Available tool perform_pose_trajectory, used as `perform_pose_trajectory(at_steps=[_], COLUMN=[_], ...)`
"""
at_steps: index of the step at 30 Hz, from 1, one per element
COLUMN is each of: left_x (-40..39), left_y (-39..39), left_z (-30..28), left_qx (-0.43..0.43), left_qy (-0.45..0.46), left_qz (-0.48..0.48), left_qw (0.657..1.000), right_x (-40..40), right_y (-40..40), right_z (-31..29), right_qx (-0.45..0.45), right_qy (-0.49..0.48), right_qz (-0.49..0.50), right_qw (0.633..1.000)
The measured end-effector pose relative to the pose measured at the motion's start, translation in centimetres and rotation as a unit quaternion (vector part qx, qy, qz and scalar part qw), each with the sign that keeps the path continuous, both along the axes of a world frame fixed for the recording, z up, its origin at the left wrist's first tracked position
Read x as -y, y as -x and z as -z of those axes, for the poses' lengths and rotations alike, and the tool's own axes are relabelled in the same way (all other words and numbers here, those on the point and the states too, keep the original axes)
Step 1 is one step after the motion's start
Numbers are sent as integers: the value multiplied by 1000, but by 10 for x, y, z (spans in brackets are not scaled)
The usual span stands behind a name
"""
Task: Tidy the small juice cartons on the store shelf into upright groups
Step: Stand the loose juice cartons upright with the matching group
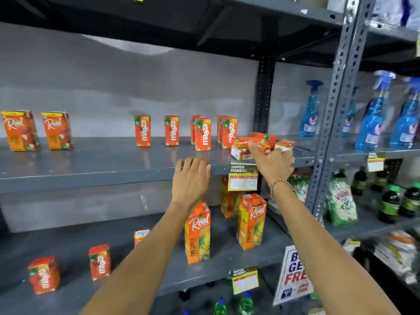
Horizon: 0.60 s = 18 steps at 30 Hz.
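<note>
Head view: upright "maaza" cartons [202, 134]; "SUPER MARKET" shelf tag [243, 177].

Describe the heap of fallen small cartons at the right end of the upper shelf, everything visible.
The fallen cartons are small orange-red paperboard juice boxes, at least three, lying on their sides in a loose heap near the upper shelf front edge, right of the upright groups. The right hand rests on them, fingers over the front ones; its grip is hidden.

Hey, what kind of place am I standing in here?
Most likely a small supermarket aisle: grey metal shelving, a "Super Market" price tag on the shelf edge, Maaza juice cartons and blue spray bottles lined up.
</note>
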<state>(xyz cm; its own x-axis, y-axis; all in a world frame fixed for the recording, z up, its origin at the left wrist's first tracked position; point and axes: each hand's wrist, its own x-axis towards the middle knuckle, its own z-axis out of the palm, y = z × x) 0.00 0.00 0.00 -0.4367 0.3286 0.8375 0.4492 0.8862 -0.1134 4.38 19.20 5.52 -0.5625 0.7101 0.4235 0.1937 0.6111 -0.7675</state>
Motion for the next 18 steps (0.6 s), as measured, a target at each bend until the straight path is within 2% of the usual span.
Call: perform_pose_trajectory(at_steps=[3, 8, 12, 18], left_x=[1, -1, 2, 15], left_y=[8, 14, 13, 5], left_z=[7, 12, 12, 6], left_qx=[-17, -45, -37, -20], left_qy=[-10, -12, 3, 40], left_qz=[1, 0, -8, 5], left_qw=[1000, 999, 999, 999], right_x=[1, 9, 13, 28], right_y=[4, 17, 23, 20], right_z=[-2, -2, -5, -13], right_qx=[72, 68, 34, -73], right_qy=[64, 63, 89, 14], right_qz=[-28, -11, -34, -134], right_qw=[995, 996, 995, 988])
